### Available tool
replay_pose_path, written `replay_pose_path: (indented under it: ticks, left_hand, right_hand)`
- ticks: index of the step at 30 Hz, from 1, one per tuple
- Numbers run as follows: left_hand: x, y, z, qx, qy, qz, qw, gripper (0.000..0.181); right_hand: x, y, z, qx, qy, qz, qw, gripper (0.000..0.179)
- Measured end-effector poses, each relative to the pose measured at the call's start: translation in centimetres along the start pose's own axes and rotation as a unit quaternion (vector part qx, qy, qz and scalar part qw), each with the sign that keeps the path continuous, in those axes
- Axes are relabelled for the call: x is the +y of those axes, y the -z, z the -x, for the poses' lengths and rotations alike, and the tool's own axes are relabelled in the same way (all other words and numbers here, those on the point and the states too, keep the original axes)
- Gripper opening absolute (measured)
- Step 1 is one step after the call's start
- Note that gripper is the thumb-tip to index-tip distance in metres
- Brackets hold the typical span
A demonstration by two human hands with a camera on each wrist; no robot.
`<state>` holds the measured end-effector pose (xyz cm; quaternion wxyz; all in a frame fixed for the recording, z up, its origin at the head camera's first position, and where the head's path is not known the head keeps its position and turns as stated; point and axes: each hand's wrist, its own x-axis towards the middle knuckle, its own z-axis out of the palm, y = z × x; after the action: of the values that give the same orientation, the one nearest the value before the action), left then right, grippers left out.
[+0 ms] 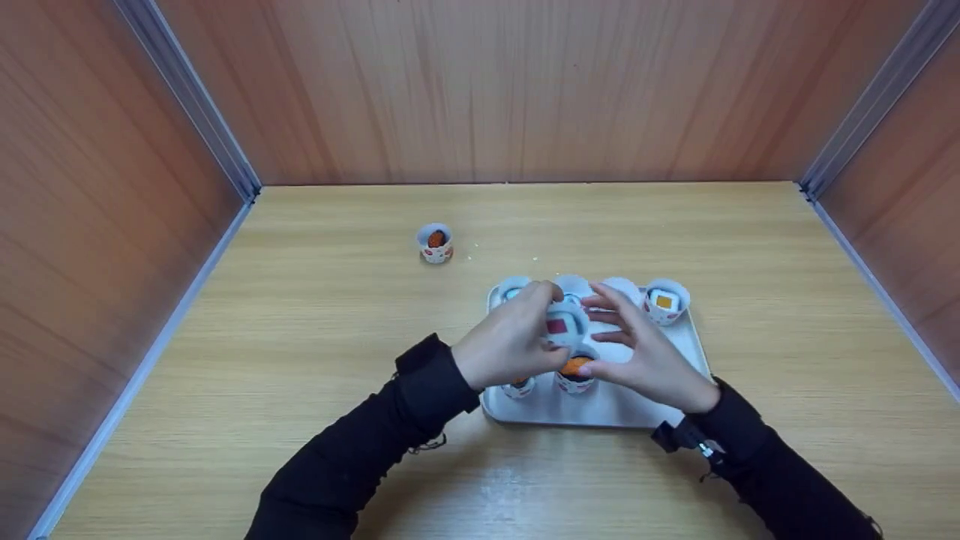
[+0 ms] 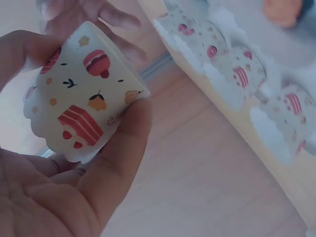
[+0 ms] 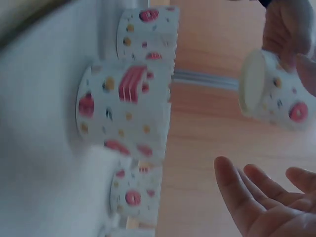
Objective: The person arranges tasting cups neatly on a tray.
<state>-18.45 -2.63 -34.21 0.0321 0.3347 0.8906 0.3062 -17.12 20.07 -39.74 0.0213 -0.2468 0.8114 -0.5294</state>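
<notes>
My left hand (image 1: 504,341) grips a paper cup (image 2: 81,101) printed with cakes and sweets, raised over the white tray (image 1: 562,414). The head view looks into its mouth, where a white piece with a dark pink square shows. Thumb and fingers curl around the cup's sides in the left wrist view. To the right, my right hand (image 1: 652,352) holds nothing, its fingers spread and slightly bent, pointing toward the held cup. Below the hands, a tray cup (image 1: 574,385) contains an orange-brown piece; another cup (image 1: 517,390) stands left of it, partly hidden by my left hand.
Several matching cups line the tray's far side, including one (image 1: 666,304) at the right with a white piece bearing a yellow square. Another cup (image 1: 436,251) with a reddish-brown piece stands on the table beyond the tray. Wood-patterned panels (image 1: 510,90) enclose the table.
</notes>
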Motion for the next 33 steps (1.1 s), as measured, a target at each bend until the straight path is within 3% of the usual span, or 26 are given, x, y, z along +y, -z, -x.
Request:
replay_pose_path:
  ticks: [5,10,17,20,28,33]
  left_hand:
    - [0.6,-1.2,-0.4,-0.024,0.013,0.029,0.9992,0.054]
    - [0.7,-1.5,-0.7,-0.023,0.028,0.049,0.9981,0.058]
    - [0.0,-1.0,-0.3,0.019,-0.005,0.041,0.9989,0.061]
    - [-0.9,-0.7,0.0,0.047,0.005,0.032,0.9984,0.058]
    - [-5.1,-0.4,0.3,0.088,0.11,0.05,0.9888,0.049]
    - [-7.7,-0.7,0.7,0.083,0.18,0.054,0.9788,0.047]
  right_hand:
    - [-0.1,-1.5,-0.2,-0.017,-0.007,0.037,0.9992,0.095]
    - [-0.3,-1.9,-0.2,-0.01,-0.01,0.041,0.999,0.092]
    - [-0.3,-1.1,-0.4,0.019,-0.006,0.057,0.9982,0.084]
    - [-0.1,-0.3,-0.3,0.033,-0.016,0.05,0.9981,0.078]
    - [0.5,2.0,0.7,0.06,-0.043,0.064,0.9952,0.067]
    - [1.2,3.3,1.5,0.068,-0.081,0.097,0.9897,0.066]
